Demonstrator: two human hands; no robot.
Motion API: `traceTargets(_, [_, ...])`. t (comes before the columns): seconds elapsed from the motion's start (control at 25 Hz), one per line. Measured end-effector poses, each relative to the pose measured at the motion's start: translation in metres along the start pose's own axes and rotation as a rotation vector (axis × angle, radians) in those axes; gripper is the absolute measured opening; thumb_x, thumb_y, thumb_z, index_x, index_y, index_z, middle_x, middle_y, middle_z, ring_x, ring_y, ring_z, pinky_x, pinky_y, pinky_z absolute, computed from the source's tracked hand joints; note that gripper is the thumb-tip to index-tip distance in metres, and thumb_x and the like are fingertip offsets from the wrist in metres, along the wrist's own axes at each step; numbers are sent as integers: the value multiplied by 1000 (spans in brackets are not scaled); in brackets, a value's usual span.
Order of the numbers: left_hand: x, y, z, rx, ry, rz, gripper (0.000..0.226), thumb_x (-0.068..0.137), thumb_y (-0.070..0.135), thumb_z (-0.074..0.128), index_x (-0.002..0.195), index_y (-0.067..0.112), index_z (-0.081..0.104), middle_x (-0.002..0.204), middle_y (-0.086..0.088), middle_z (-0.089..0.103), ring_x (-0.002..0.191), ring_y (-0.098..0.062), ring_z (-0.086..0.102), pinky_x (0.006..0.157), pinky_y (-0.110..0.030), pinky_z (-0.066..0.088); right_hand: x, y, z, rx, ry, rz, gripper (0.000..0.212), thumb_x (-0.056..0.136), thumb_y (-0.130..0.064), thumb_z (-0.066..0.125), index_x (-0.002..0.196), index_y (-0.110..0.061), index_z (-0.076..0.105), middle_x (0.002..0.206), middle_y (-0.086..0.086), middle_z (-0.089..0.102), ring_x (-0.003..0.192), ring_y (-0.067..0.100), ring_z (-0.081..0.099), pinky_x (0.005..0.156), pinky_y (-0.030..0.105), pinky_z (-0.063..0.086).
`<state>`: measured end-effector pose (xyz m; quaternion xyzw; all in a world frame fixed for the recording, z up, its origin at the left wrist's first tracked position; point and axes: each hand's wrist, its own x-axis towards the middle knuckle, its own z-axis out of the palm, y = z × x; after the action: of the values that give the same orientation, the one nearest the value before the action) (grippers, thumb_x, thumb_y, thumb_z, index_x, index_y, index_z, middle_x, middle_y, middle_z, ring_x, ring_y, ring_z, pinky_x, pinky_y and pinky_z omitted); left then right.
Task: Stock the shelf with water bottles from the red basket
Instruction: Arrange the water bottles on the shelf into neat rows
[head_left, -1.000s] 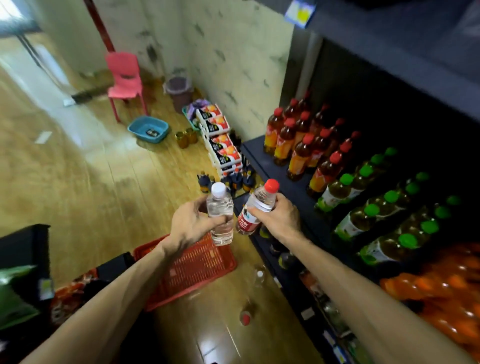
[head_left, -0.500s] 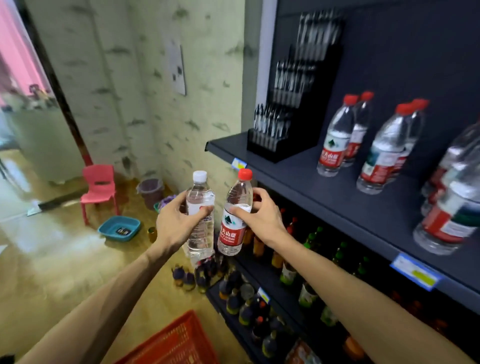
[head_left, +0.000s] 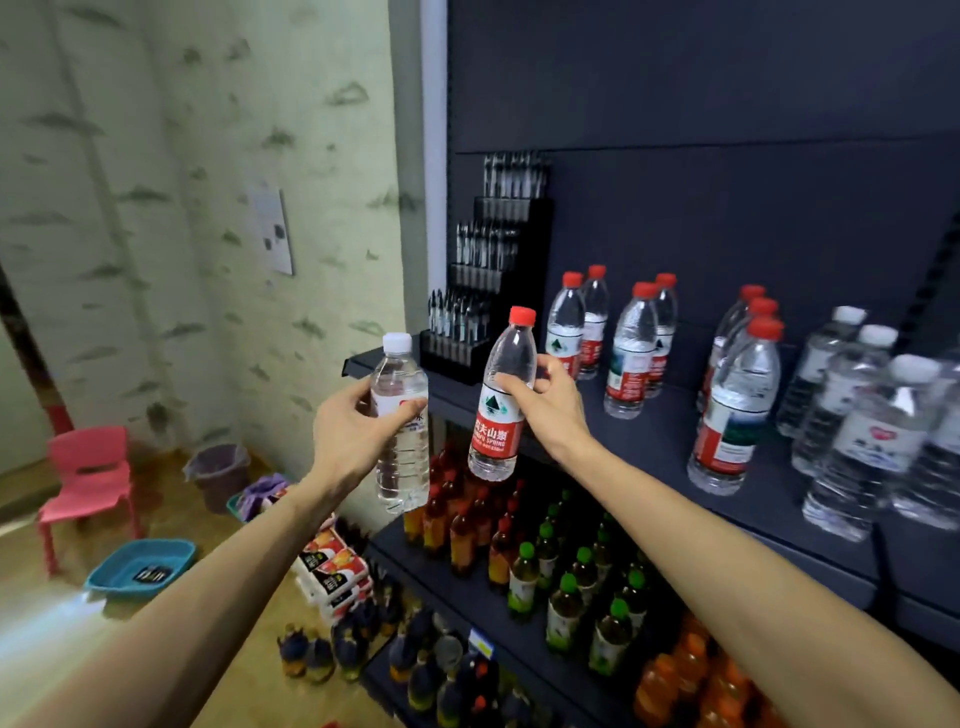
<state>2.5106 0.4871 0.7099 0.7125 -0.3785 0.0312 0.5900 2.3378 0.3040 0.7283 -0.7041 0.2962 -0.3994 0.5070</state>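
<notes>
I see a clear plastic water bottle with a white cap (head_left: 400, 415) held upright in my left hand (head_left: 345, 436), just off the dark grey metal shelf (head_left: 675, 441). My right hand (head_left: 550, 410) grips a red-capped, red-labelled clear water bottle (head_left: 501, 400), tilted slightly, at the shelf's front edge. Matching bottles stand upright on the shelf in rows.

Pink chair (head_left: 85, 483) on floor by wall; blue basin (head_left: 140, 569) just beside it; purple bin (head_left: 218, 475); black pen rack (head_left: 480, 280) on upper shelf.
</notes>
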Motion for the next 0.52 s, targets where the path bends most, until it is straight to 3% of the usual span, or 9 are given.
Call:
traceTargets(0.24, [18,30,26,-64,5,37,30,73,56,84,92,33,78,82,14,79,72,-3,68,72,-28,56,19,7,-39,43,45,-14,57,59,-56,86,108,-42,62,108,-4,79,98,15,77,95,47,60])
traceTargets(0.52, [44,35,39,-42,-7,56,28,74,49,87,93,30,79,84,14,80,73,-1,69,73,-24,56,69,24,-45,41,64,-68,56,65,-51,87,114,-37,62,110,-8,79,102,13,76,97,48,60])
